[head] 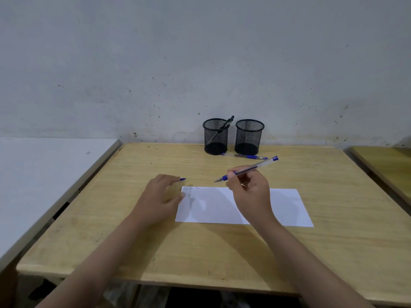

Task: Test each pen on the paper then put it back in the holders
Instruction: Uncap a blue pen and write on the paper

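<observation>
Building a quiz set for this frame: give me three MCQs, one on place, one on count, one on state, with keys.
1. Where is the spare pen?
A. On the paper
B. On the table in front of the holders
C. In the right holder

2. How many holders?
A. One
B. Two
C. Three

3. The pen in the right hand is:
A. Uncapped
B. Capped
C. Lying flat

Key: B, it lies before the left holder and right holder; B, two mesh cups; A, bare tip shows above the paper.

Two black wire-mesh pen holders (233, 136) stand side by side at the light wooden table's (111, 218) far edge, a clear blue-capped pen (244, 155) lying just before them, the white paper sheet (287, 205) nearer.
</observation>
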`<state>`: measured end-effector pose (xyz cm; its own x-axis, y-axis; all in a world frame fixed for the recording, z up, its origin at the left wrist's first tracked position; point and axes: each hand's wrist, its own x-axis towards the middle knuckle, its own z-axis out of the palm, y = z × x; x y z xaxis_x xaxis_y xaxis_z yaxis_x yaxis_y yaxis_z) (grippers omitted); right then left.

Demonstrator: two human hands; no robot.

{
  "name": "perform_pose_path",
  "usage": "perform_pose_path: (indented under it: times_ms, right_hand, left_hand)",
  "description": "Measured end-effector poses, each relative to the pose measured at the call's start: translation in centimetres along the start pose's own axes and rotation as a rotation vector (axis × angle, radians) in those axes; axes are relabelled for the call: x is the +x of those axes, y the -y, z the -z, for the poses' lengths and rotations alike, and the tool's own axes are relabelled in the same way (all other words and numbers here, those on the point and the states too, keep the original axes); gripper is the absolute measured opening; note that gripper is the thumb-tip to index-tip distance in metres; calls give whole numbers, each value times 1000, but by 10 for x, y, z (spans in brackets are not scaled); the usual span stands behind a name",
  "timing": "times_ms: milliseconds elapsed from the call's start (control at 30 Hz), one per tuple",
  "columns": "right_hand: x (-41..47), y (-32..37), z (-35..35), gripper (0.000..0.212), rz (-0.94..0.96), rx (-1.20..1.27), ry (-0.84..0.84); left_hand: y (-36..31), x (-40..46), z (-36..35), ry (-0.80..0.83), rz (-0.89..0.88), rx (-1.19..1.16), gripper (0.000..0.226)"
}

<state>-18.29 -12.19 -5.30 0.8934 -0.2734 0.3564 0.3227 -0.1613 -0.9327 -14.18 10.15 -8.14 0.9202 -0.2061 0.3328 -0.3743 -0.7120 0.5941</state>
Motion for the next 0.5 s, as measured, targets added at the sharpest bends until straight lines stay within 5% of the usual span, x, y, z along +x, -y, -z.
perform_pose_path:
  times_ms: [200,500]
  right_hand:
    - [12,-6,-15,7,-163,43,2]
    - [36,-22,-41,17,-334,4,119]
  left_hand:
    - [6,-31,-4,197,-31,236,75]
    - [5,-36,-6,232,-6,290,80]
